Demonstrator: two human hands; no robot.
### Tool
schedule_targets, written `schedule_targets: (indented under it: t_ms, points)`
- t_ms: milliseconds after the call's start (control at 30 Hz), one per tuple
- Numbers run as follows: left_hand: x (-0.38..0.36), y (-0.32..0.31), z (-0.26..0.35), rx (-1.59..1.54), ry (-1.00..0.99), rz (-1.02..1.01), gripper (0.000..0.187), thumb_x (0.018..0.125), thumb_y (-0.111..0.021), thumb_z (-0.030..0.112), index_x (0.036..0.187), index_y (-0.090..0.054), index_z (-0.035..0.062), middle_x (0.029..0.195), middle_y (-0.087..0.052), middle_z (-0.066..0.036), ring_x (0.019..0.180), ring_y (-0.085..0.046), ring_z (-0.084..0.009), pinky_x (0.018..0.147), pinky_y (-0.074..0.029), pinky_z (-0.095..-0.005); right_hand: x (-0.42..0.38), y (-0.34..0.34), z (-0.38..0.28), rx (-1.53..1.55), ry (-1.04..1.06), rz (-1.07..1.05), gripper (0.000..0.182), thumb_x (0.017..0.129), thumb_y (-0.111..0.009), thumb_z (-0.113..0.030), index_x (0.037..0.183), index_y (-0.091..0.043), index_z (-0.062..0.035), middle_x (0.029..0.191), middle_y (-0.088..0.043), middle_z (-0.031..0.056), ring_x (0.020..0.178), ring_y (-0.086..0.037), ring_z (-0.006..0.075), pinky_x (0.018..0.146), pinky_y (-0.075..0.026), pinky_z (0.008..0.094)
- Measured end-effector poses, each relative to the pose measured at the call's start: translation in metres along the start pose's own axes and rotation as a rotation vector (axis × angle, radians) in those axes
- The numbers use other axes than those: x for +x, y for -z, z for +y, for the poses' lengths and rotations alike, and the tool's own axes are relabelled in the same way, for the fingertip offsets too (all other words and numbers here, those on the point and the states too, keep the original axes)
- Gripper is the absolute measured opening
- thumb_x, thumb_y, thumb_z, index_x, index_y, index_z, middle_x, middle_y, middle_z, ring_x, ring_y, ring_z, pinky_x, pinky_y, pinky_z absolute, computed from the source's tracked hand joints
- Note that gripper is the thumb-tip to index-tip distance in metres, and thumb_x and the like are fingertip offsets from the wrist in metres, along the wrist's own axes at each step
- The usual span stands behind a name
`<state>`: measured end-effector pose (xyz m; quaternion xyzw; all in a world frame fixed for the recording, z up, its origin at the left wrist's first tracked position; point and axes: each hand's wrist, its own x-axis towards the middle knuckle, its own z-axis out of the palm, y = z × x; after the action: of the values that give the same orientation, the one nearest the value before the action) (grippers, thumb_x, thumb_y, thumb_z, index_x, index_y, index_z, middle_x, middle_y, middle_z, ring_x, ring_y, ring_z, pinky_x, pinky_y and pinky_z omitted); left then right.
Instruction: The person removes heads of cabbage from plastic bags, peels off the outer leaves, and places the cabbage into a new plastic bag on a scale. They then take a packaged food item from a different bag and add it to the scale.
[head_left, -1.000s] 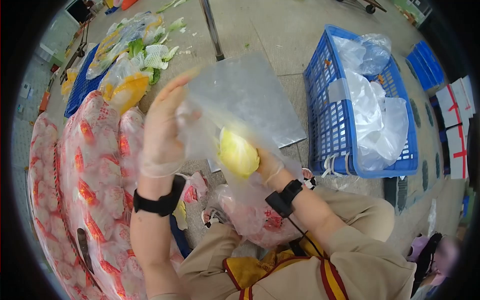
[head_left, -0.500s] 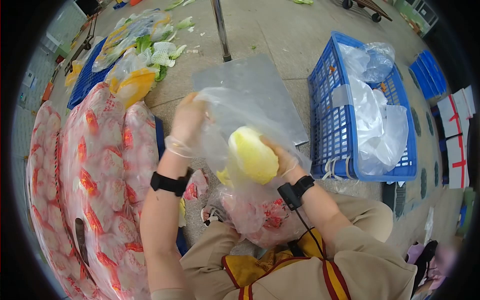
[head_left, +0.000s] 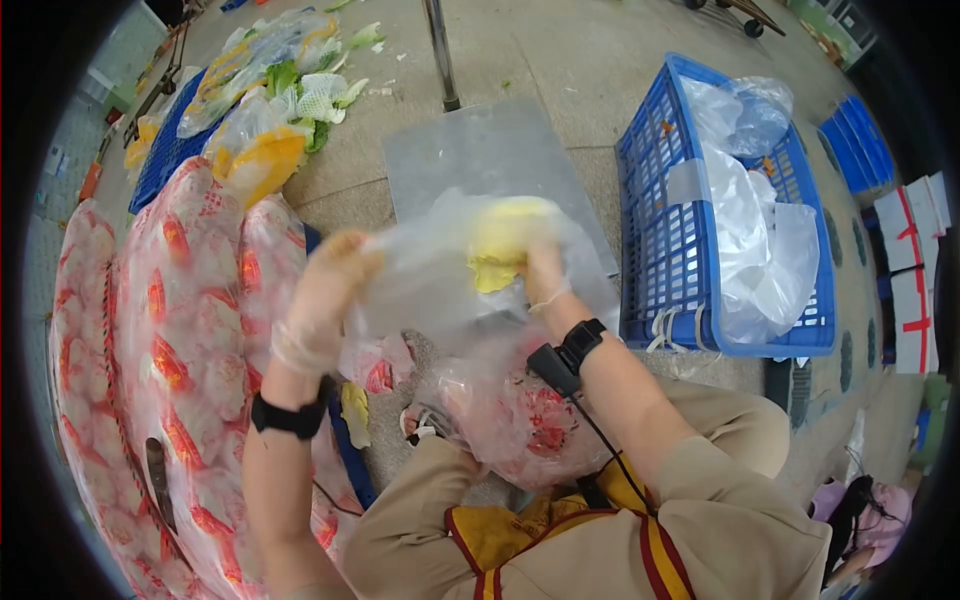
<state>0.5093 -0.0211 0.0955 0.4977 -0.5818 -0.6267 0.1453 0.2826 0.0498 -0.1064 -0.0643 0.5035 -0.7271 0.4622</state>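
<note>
Right hand (head_left: 543,272): fingers closed on a pale yellow cabbage (head_left: 497,245), bearing on its right and lower side. The cabbage lies immediately left of and above the palm, in contact with it, with ragged leaf edges hanging down.

Left hand (head_left: 338,278): fingers drawn together on the left end of a translucent plastic bag (head_left: 425,275); exact finger placement is blurred. This hand is well apart from the cabbage, with the bag stretched between the two. Film lies about the cabbage; whether the cabbage is wholly inside cannot be determined.

Both hands are raised in front of the person's body. In view, the cabbage overlaps the near part of a grey metal plate (head_left: 450,150), at whose far edge a metal post (head_left: 441,60) stands.

To the right, a blue crate (head_left: 655,235) contains clear plastic bags (head_left: 740,235). To the left, large clear sacks with red print (head_left: 190,320) stand side by side. A crumpled pink-tinted bag (head_left: 530,420) lies between the person's legs. A loose yellow leaf (head_left: 355,414) lies below the left hand, beside the sacks.
</note>
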Motion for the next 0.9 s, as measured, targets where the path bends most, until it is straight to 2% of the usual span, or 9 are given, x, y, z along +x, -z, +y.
schedule_targets:
  t_ms: [100,200,300,467,533,633,733,767,900]
  points:
    - [0.049,0.025,-0.017,-0.07,-0.168,0.196,0.025,0.081,-0.059,0.006,0.106,-0.058,0.0018,0.089,-0.062,-0.004,0.073,-0.057,-0.0093,0.062,-0.047,-0.0233,0.018,0.008,-0.009,-1.019,0.207,-0.119,0.048,0.087,-0.053,-0.023,0.129,-0.045,-0.0016,0.117,-0.057,0.0187,0.101,-0.059,0.0243,0.089,-0.047,0.0328]
    - [0.085,0.046,-0.046,0.069,-0.269,0.289,0.029,0.079,-0.059,0.003,0.108,-0.057,0.0012,0.092,-0.063,-0.005,0.076,-0.058,-0.0111,0.064,-0.048,-0.0239,0.037,0.028,-0.013,-1.193,0.494,-0.457,0.059,0.086,-0.059,-0.023,0.137,-0.037,-0.003,0.109,-0.061,0.014,0.095,-0.059,0.0178,0.081,-0.047,0.0287]
    - [0.083,0.047,-0.076,0.14,-0.241,0.276,0.036,0.079,-0.059,0.003,0.115,-0.057,0.0023,0.096,-0.063,-0.006,0.081,-0.059,-0.0126,0.07,-0.048,-0.0245,0.013,0.028,-0.048,-1.179,-0.001,-0.441,0.048,0.086,-0.06,-0.022,0.129,-0.049,-0.0028,0.101,-0.064,0.0117,0.087,-0.06,0.0139,0.077,-0.047,0.0259]
    - [0.056,0.039,-0.073,0.094,-0.223,0.356,0.044,0.078,-0.063,0.008,0.122,-0.054,0.0026,0.099,-0.062,-0.009,0.086,-0.06,-0.0185,0.074,-0.048,-0.0275,-0.087,0.003,-0.111,-0.891,-0.145,-0.826,0.028,0.084,-0.061,-0.022,0.105,-0.066,-0.0033,0.088,-0.067,0.0096,0.077,-0.062,0.0165,0.071,-0.05,0.0274]
    - [0.025,0.001,-0.04,1.096,-0.912,1.067,0.045,0.075,-0.066,0.011,0.118,-0.056,0.002,0.097,-0.062,-0.013,0.09,-0.059,-0.0263,0.079,-0.048,-0.0337,-0.11,0.009,-0.106,-0.725,-0.404,-0.965,0.025,0.082,-0.061,-0.022,0.097,-0.069,-0.0044,0.081,-0.067,0.0097,0.072,-0.064,0.0194,0.07,-0.051,0.0293]
    - [-0.004,-0.071,-0.07,0.926,-1.202,0.248,0.021,0.071,-0.06,0.009,0.091,-0.06,0.0037,0.094,-0.06,-0.014,0.088,-0.058,-0.0304,0.079,-0.047,-0.0406,-0.122,0.04,-0.037,-1.274,-0.523,-1.236,0.027,0.08,-0.061,-0.023,0.094,-0.069,-0.0024,0.083,-0.068,0.01,0.074,-0.065,0.0201,0.071,-0.052,0.0314]
    - [-0.048,-0.172,-0.104,1.364,-0.16,-0.92,0.033,0.081,-0.051,0.03,0.105,-0.064,0.0114,0.115,-0.058,-0.014,0.111,-0.052,-0.031,0.095,-0.04,-0.0435,-0.16,0.112,0.037,-1.685,0.043,-1.198,0.026,0.079,-0.059,-0.022,0.095,-0.069,-0.0032,0.09,-0.067,0.014,0.085,-0.064,0.0246,0.076,-0.051,0.0374]
    - [-0.052,-0.179,-0.145,1.506,-0.388,-0.917,0.033,0.082,-0.05,0.031,0.105,-0.065,0.0122,0.117,-0.058,-0.013,0.114,-0.05,-0.0283,0.098,-0.036,-0.0441,-0.173,0.136,0.049,-1.743,0.459,-1.0,0.025,0.079,-0.058,-0.02,0.096,-0.068,-0.0039,0.094,-0.066,0.0168,0.092,-0.063,0.0278,0.08,-0.048,0.042]
    - [-0.025,-0.144,-0.273,1.533,-0.516,-0.384,0.03,0.082,-0.05,0.033,0.098,-0.067,0.0133,0.121,-0.058,-0.008,0.123,-0.044,-0.021,0.105,-0.026,-0.0453,-0.127,0.184,0.023,-2.334,0.388,-0.918,0.021,0.08,-0.051,-0.015,0.086,-0.069,-0.0079,0.095,-0.066,0.0124,0.095,-0.061,0.0268,0.077,-0.047,0.0415]
